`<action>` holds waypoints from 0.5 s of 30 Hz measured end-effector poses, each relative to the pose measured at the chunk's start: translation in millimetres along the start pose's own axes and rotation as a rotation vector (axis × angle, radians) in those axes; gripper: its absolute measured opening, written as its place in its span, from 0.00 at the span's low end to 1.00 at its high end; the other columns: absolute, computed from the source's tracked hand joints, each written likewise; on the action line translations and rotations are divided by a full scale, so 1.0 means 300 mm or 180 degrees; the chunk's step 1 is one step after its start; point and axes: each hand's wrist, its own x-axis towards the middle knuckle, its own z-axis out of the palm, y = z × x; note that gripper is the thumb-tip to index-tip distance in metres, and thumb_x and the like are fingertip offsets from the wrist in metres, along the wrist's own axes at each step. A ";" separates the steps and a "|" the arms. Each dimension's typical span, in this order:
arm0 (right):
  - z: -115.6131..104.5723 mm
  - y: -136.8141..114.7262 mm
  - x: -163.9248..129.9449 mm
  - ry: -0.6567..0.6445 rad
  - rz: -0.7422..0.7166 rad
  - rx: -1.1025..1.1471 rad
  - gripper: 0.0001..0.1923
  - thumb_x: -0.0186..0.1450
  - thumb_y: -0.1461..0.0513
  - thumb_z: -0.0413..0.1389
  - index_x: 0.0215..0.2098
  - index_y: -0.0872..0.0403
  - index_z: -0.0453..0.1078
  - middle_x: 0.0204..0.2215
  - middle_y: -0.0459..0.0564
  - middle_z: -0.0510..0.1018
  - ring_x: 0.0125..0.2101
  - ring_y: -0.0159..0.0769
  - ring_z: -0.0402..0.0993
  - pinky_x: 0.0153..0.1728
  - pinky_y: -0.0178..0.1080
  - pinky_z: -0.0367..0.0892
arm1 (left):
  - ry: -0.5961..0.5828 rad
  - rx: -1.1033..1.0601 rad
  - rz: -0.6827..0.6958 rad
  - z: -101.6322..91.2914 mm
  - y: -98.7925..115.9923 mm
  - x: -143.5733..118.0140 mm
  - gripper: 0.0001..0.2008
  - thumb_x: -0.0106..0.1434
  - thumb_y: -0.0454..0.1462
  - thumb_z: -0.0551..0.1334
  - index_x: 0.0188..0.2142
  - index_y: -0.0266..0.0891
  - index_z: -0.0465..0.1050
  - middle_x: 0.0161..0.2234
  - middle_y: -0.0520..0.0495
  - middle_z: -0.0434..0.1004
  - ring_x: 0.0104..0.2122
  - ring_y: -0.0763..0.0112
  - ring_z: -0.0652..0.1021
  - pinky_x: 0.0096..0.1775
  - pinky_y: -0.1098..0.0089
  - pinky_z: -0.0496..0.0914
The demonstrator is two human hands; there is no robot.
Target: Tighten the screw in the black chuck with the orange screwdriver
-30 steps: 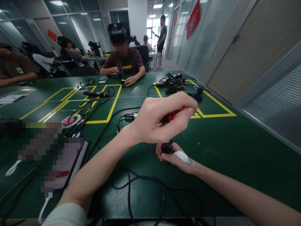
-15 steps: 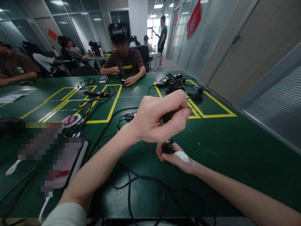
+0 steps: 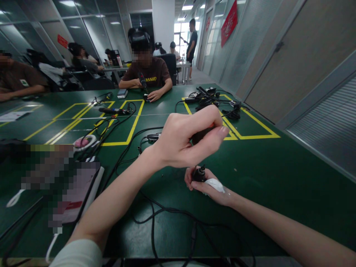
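Note:
My left hand (image 3: 189, 139) is raised over the table, its fingers curled around a dark object (image 3: 202, 135) with a touch of orange-red. Most of that object hides behind the thumb and index finger, so its kind cannot be told. Lower and further right, my right hand (image 3: 219, 194) is closed around a small black cylindrical part (image 3: 199, 173) with a stepped, narrower top pointing up. White crumpled material (image 3: 215, 184) lies against the base of the right thumb. A thin line shows just above the black part, under my left hand; whether they touch is unclear.
Black cables (image 3: 167, 209) loop across the green table in front of me. At left lie a phone-like slab (image 3: 79, 189) and a white tape roll (image 3: 93, 142). A pile of black cabled devices (image 3: 205, 97) is further back. A co-worker (image 3: 147, 70) sits opposite, holding a tool.
My left thumb has shifted slightly outward to the right, and less of the orange-red shows. The thin line above the black part is now visible. My right hand stays in place.

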 end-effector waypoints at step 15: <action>-0.003 0.001 -0.002 0.0012 -0.0006 -0.0003 0.23 0.66 0.43 0.66 0.36 0.52 0.70 0.29 0.45 0.71 0.29 0.36 0.66 0.33 0.39 0.62 | 0.0088 0.0152 0.0009 0.011 0.008 0.005 0.08 0.72 0.34 0.60 0.33 0.39 0.69 0.24 0.58 0.70 0.20 0.85 0.67 0.26 0.78 0.66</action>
